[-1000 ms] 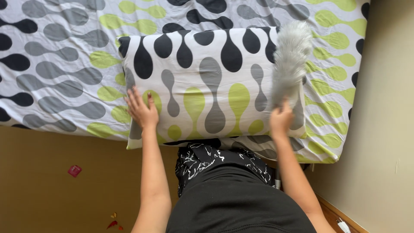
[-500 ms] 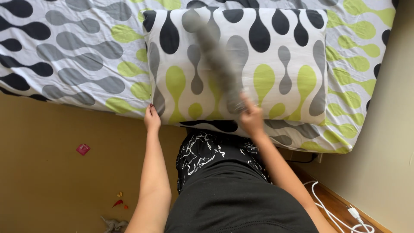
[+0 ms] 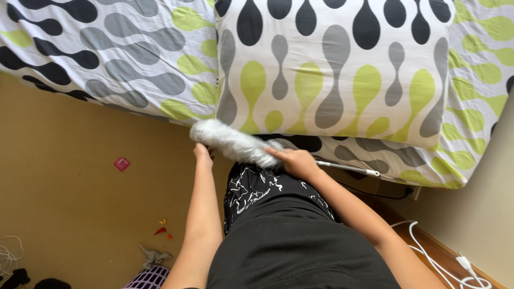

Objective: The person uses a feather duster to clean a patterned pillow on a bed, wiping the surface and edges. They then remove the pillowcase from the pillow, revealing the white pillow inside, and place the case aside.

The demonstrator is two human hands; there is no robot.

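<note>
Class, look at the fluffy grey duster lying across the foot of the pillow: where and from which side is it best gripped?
Grip the duster by its thin white handle, probably from above on the person's right. The handle sticks out bare past the right hand, while the fluffy head is soft and gives no firm hold. The left hand only touches the head's far end.

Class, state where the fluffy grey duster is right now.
In the head view, the duster lies at the bed's near edge, just below the pillow, between the left hand and right hand.
</note>
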